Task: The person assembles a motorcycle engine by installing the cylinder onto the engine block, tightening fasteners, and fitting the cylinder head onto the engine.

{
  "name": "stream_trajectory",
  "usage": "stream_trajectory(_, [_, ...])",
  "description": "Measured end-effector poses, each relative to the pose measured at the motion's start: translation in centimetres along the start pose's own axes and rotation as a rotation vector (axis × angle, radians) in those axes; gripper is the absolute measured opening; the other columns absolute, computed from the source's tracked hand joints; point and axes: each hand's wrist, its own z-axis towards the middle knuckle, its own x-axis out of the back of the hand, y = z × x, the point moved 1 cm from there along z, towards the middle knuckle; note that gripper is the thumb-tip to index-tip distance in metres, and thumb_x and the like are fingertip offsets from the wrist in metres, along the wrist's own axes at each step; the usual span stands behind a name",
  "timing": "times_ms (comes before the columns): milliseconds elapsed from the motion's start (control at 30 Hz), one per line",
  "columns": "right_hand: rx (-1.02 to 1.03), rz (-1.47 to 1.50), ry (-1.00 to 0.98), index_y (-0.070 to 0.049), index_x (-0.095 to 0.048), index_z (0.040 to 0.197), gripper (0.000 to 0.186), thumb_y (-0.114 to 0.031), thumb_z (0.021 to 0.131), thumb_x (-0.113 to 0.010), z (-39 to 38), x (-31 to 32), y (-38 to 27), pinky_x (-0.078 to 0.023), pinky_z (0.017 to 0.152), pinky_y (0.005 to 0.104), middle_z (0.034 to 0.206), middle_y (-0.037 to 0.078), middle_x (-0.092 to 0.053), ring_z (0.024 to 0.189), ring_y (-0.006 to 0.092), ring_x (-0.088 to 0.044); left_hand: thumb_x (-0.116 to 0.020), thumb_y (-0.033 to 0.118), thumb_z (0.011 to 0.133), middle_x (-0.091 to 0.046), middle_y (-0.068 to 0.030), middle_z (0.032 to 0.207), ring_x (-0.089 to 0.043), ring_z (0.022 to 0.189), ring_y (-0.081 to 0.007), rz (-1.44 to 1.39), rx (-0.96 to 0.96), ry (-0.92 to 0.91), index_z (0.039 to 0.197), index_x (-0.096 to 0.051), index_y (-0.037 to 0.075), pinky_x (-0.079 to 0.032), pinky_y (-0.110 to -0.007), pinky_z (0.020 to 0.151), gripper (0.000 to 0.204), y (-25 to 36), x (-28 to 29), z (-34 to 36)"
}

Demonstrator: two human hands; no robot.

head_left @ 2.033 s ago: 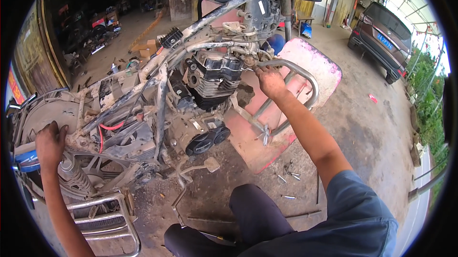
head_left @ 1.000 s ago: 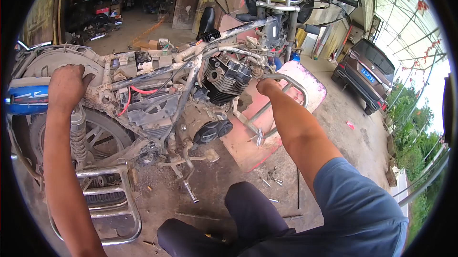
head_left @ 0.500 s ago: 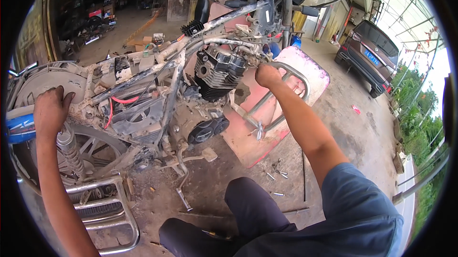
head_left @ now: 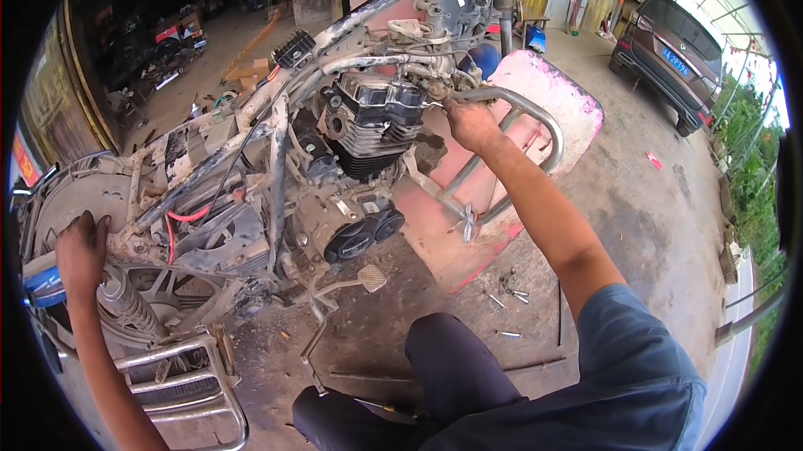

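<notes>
A stripped, dusty motorcycle (head_left: 276, 175) stands in front of me, its frame and finned engine (head_left: 376, 125) exposed. My left hand (head_left: 82, 258) is closed over the rear of the frame, above the rear shock absorber (head_left: 130, 309) and beside a blue panel (head_left: 43, 285). Its fingertips are partly hidden. My right arm reaches out to the front of the engine. There my right hand (head_left: 473, 126) is closed next to the cylinder head, with a small shiny metal piece showing at its fingers. What it holds is mostly hidden. A curved metal guard bar (head_left: 552, 129) passes just beyond this hand.
Under the guard bar lies a worn pink panel (head_left: 435, 225). Several bolts (head_left: 508, 334) and thin rods (head_left: 535, 367) are on the concrete floor near my knees. A chrome rack (head_left: 230, 392) lies at lower left. A dark car (head_left: 669, 58) is parked at far right.
My view has tilted down and shifted, so the handlebar has mostly left the picture. Both hands keep their places on the motorcycle, the right still closed by the engine.
</notes>
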Motion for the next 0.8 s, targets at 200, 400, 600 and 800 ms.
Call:
stream_trajectory(200, [0.091,-0.158,-0.03,-0.004,-0.063,0.11,0.018,-0.015,0.098,-0.054,0.8,0.7,-0.4,-0.056,0.089,0.0456,0.101,0.017,-0.072,0.104,0.0352,-0.068,-0.07,0.025,0.096,-0.059,-0.0243,0.071,-0.058,0.07,-0.0473,0.005,0.001,-0.006,0.077,-0.055,0.0,-0.044,-0.054,0.064,0.036,-0.3,0.0,0.0])
stream_trajectory(400, [0.297,-0.44,-0.149,-0.004,-0.07,0.105,0.02,-0.011,0.09,-0.06,2.0,0.9,-0.3,-0.06,0.076,0.0409,0.087,0.013,-0.076,0.088,0.0305,-0.076,-0.069,0.026,0.098,-0.06,-0.0243,0.073,-0.059,0.07,-0.0472,-0.006,0.006,-0.027,0.078,-0.056,-0.001,-0.044,-0.054,0.064,0.036,-0.2,0.0,0.0])
stream_trajectory(600, [0.473,-0.568,-0.176,-0.006,-0.076,0.09,0.015,-0.011,0.083,-0.064,2.8,2.6,-0.6,-0.06,0.074,0.0396,0.089,0.01,-0.077,0.086,0.0268,-0.076,-0.067,0.029,0.099,-0.062,-0.0245,0.075,-0.06,0.071,-0.0475,0.012,-0.007,-0.034,0.082,-0.06,-0.002,-0.045,-0.053,0.064,0.036,-0.5,-0.1,0.2])
stream_trajectory(800, [0.259,-0.305,-0.219,-0.002,-0.072,0.104,0.022,-0.016,0.09,-0.061,2.2,2.4,0.4,-0.059,0.078,0.0466,0.091,0.017,-0.076,0.088,0.0339,-0.075,-0.067,0.03,0.099,-0.064,-0.0252,0.077,-0.061,0.073,-0.0473,0.024,-0.025,-0.05,0.082,-0.061,-0.001,-0.047,-0.053,0.065,0.036,0.0,0.6,0.3])
